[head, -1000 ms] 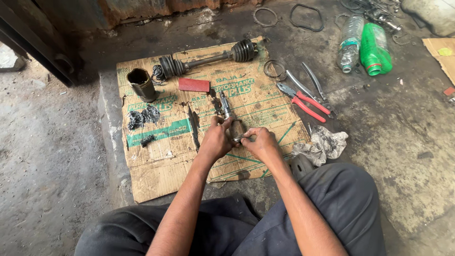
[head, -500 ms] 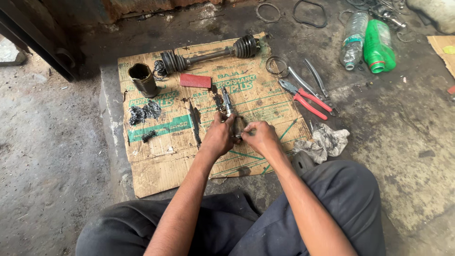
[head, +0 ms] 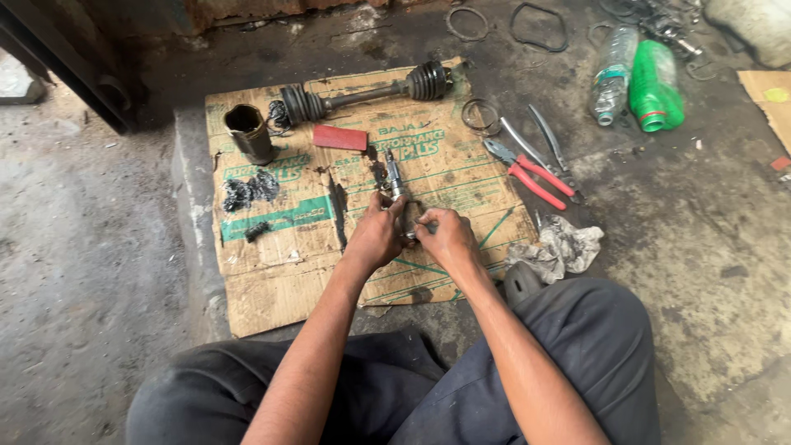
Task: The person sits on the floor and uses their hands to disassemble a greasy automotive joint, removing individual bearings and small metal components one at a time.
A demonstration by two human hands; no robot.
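Both hands meet over a greasy metal joint part with a short splined shaft [head: 397,183] that lies on a flattened cardboard sheet [head: 272,272]. My left hand [head: 375,237] grips the part from the left. My right hand [head: 445,237] closes on it from the right, fingers pinched at its near end. The lower half of the part is hidden under the hands. Behind them lies a drive shaft with two black rubber boots [head: 362,92].
On the cardboard: a dark metal cup [head: 247,133], a red block [head: 339,138], black grease lumps [head: 251,191], metal rings [head: 480,114]. Red-handled pliers [head: 527,171] and a crumpled rag [head: 556,249] lie right. A clear bottle [head: 612,76] and green bottle [head: 655,86] stand beyond. My knees fill the foreground.
Both hands stay on the joint part with only slight finger shifts. The view has tilted a little; nothing else has moved.
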